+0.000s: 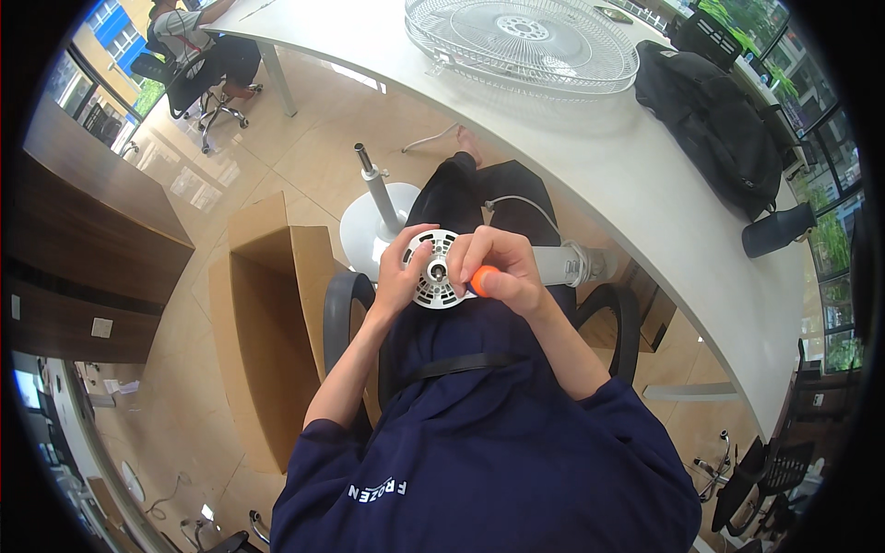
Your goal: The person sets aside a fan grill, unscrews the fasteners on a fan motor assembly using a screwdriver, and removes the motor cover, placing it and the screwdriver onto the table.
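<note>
A white, round, slotted fan motor housing (433, 297) rests in my lap, its front side up with a dark shaft at the center. My left hand (398, 272) is wrapped around its left edge, the thumb lying over the slots. In my right hand (505, 267) is a screwdriver (483, 279) with an orange handle, pinched between thumb and fingers at the housing's right side. My fingers hide its tip. To the right of the housing, a white fan column (558, 265) lies across my lap. A white cord (521, 201) curves over my leg.
A fan stand pole (378, 189) rises from a round white base (355, 226) ahead of me. To the left sits an open cardboard box (241, 341). The curved white table (682, 249) carries a fan grille (525, 78), black backpack (714, 129) and dark bottle (779, 230). Another person (198, 51) sits far left.
</note>
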Demonstrator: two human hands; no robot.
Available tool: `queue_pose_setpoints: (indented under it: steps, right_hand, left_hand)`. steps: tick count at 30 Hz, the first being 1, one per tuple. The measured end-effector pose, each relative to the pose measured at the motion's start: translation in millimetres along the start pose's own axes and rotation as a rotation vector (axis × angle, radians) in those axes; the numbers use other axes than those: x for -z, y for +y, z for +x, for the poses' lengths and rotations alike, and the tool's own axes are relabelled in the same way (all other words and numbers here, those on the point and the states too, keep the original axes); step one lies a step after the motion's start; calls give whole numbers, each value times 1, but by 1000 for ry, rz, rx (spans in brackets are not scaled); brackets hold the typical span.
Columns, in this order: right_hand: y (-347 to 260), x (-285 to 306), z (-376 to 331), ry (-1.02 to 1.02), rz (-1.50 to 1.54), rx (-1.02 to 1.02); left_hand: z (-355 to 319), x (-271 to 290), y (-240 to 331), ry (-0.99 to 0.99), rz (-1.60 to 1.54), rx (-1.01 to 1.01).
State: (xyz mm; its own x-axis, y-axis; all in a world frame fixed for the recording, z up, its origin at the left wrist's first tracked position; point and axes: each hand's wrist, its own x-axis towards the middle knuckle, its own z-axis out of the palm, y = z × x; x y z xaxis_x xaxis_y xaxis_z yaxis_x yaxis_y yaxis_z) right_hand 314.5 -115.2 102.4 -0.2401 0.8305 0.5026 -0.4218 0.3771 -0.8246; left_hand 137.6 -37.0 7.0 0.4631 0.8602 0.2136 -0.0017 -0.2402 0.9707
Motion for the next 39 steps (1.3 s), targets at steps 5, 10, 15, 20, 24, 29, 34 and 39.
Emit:
queue_pose_setpoints:
  steps: [5, 10, 15, 20, 24, 29, 34, 39]
  right_hand:
    - [-5, 4, 0, -139, -140, 59]
    - [-15, -7, 5, 130, -118, -7]
    - [12, 14, -2, -47, -101, 132]
    - [4, -16, 2, 205, 27, 75]
    - [13, -4, -1, 234, -61, 215]
    - [7, -3, -4, 218, -163, 118]
    - [3, -10, -3, 152, -138, 34]
    - [14, -15, -7, 138, -13, 110]
  left_hand:
    - [1, 0, -2, -3, 3, -6]
    - [0, 0, -1, 8, 46, -39]
    - [1, 0, 3, -15, 11, 5]
    - [-1, 0, 3, -1, 18, -12]
    - [1, 1, 1, -11, 25, 5]
    - [1, 3, 0, -17, 36, 3]
    - [1, 3, 0, -23, 43, -11]
    - [0, 3, 3, -36, 5, 19]
